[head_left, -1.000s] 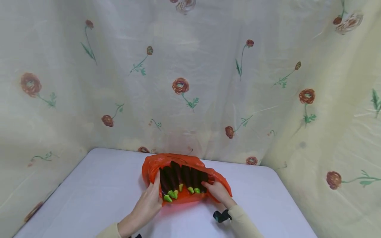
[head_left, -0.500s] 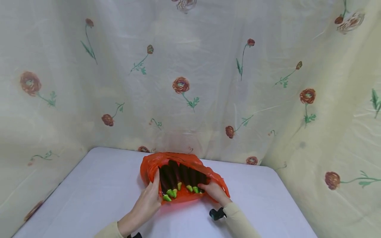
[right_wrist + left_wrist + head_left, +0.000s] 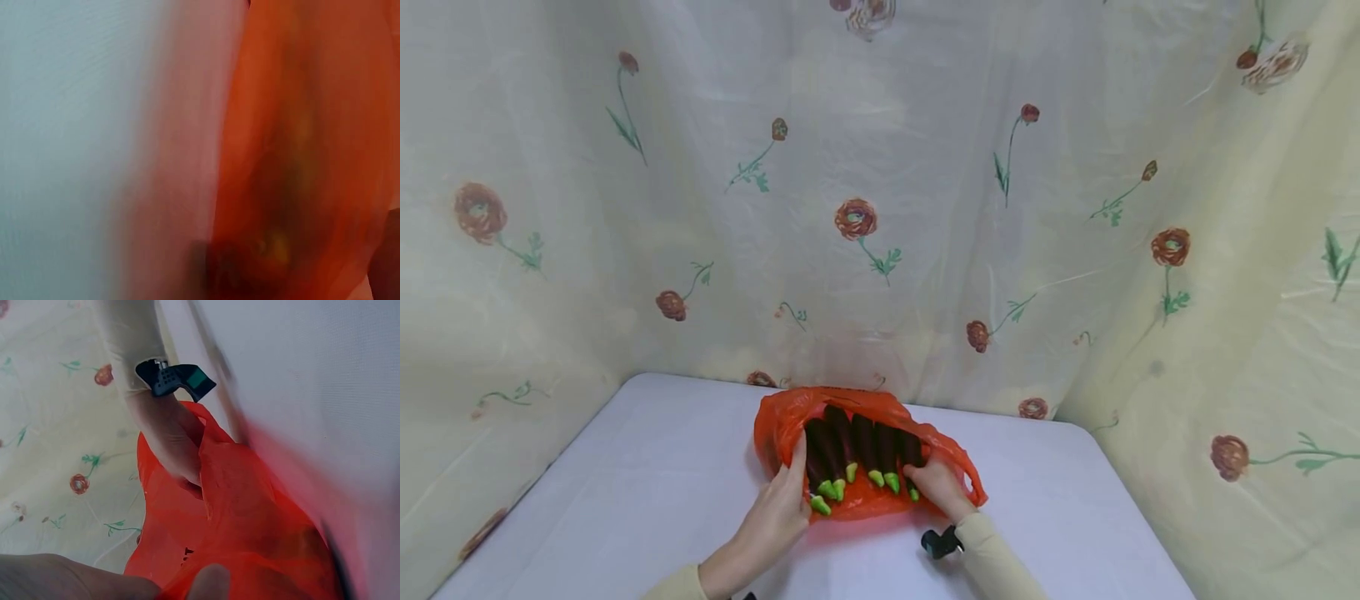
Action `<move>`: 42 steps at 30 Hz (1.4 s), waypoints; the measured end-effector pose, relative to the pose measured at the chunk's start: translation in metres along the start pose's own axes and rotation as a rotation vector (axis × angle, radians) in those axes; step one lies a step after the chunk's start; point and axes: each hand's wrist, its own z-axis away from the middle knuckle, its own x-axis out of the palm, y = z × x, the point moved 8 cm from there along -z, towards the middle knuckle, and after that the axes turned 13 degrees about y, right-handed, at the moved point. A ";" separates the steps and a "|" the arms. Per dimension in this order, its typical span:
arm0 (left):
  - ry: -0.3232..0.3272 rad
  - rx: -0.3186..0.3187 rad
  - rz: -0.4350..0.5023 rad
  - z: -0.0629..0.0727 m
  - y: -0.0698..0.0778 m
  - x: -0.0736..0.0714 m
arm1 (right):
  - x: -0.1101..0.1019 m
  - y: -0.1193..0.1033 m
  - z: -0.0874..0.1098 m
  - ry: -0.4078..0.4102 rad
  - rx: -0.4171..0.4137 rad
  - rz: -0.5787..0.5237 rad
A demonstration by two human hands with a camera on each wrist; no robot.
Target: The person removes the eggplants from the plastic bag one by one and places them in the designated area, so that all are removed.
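Observation:
An orange-red plastic bag (image 3: 850, 507) lies on its side on the white table, its mouth facing me. Several dark eggplants (image 3: 867, 442) lie side by side inside, green stem ends towards me. My left hand (image 3: 777, 508) holds the left edge of the mouth; the left wrist view shows the bag (image 3: 234, 487) between its thumb and finger. My right hand (image 3: 938, 483) reaches in at the right side, its thumb across the rightmost eggplant (image 3: 912, 447). In the left wrist view the bag hides the right hand's (image 3: 169, 440) fingertips. The right wrist view is blurred orange bag (image 3: 312, 94).
The white table (image 3: 685, 450) extends to both sides and in front of the bag. A flowered curtain (image 3: 925, 208) hangs behind and along the sides. A black wrist camera (image 3: 942, 543) sits on the right forearm, low over the table.
My right hand has shifted slightly left and down. The rightmost eggplant's green stem end, hidden or dark before, now shows nearer the bag's mouth. My left hand has stayed at the bag's edge.

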 end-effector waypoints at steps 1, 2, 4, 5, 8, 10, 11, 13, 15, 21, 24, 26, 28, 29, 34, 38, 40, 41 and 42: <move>-0.005 -0.003 -0.001 0.000 0.000 0.001 | 0.000 0.000 0.000 0.002 0.005 0.001; -0.008 -0.003 -0.001 0.000 0.000 0.001 | 0.000 0.000 0.000 0.004 0.005 0.003; -0.007 -0.001 -0.005 0.001 0.000 0.001 | -0.002 -0.001 0.000 0.023 -0.008 0.014; -0.008 -0.001 -0.006 0.001 0.001 0.001 | -0.002 -0.001 0.000 0.034 -0.012 0.028; -0.009 0.000 -0.003 0.001 0.001 0.001 | -0.004 -0.003 0.001 0.072 -0.030 0.063; -0.014 -0.005 0.002 0.001 0.001 0.001 | -0.005 -0.003 0.001 0.092 -0.028 0.097; -0.016 -0.006 0.004 0.001 0.001 0.002 | -0.005 -0.003 0.001 0.095 -0.024 0.108; -0.020 -0.007 0.006 0.002 0.001 0.002 | -0.005 -0.002 0.001 0.103 -0.012 0.117; -0.016 0.000 0.005 0.002 0.001 0.002 | -0.006 -0.001 0.001 0.109 0.001 0.123; -0.004 0.014 0.001 0.002 0.001 0.001 | -0.007 -0.002 0.002 0.117 0.020 0.123; -0.009 0.011 0.002 0.002 0.002 0.001 | -0.007 -0.003 0.003 0.115 0.035 0.109; -0.014 0.006 0.000 0.003 0.001 0.001 | -0.007 -0.004 0.003 0.117 0.030 0.109; -0.014 0.003 -0.004 0.003 0.002 0.001 | -0.007 -0.005 0.004 0.116 0.027 0.106; -0.012 0.002 -0.005 0.003 0.001 0.002 | -0.006 -0.005 0.003 0.118 0.018 0.111; 0.004 0.012 -0.002 0.002 0.002 0.001 | -0.006 -0.006 0.002 0.125 0.003 0.109; 0.003 0.010 -0.010 0.001 0.002 0.001 | -0.006 -0.005 0.002 0.118 0.005 0.094; -0.002 0.003 -0.013 0.002 0.001 0.001 | -0.006 -0.004 0.003 0.111 0.002 0.092; -0.004 0.000 -0.015 0.002 0.001 0.001 | -0.006 -0.004 0.003 0.110 -0.003 0.098; -0.008 -0.002 -0.014 0.003 0.001 0.001 | -0.005 -0.004 0.003 0.108 -0.004 0.100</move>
